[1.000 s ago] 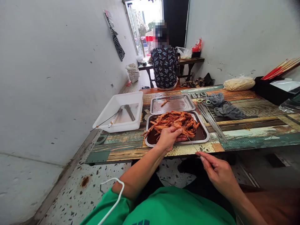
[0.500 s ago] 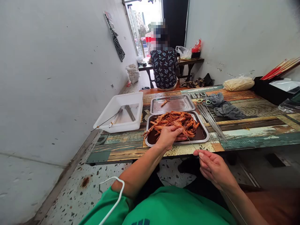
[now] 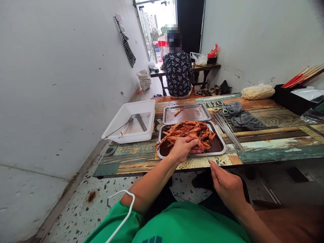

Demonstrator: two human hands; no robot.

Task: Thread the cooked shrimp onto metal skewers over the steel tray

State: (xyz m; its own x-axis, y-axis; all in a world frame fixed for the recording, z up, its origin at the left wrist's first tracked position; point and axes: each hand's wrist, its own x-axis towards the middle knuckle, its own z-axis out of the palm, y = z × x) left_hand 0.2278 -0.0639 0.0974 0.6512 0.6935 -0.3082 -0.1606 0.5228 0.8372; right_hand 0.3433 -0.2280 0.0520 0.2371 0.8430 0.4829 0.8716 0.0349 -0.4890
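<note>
My left hand (image 3: 184,148) is closed over the near side of a metal tray (image 3: 222,152), pinching a piece of reddish-brown marinated meat (image 3: 193,136). A heap of similar long, claw-like pieces (image 3: 177,130) lies in dark sauce in that tray. In front of the table edge, my right hand (image 3: 225,180) grips a thin metal skewer (image 3: 206,156). The skewer's far end reaches the piece at my left fingers; whether its tip is inside is hidden. A second metal tray (image 3: 197,113) behind holds one skewered piece (image 3: 179,110).
On the left stands a white plastic tub (image 3: 113,130) with several skewers. Loose metal skewers (image 3: 229,133), green-handled scissors (image 3: 224,110) and a grey cloth (image 3: 246,119) lie right of the trays. A black box (image 3: 291,98) holds sticks. Beyond, a person (image 3: 178,74) sits at another table.
My right hand has moved slightly toward my left hand along the skewer's line, and its grip has turned, with the back of the hand more upward. My left hand stays nearly still.
</note>
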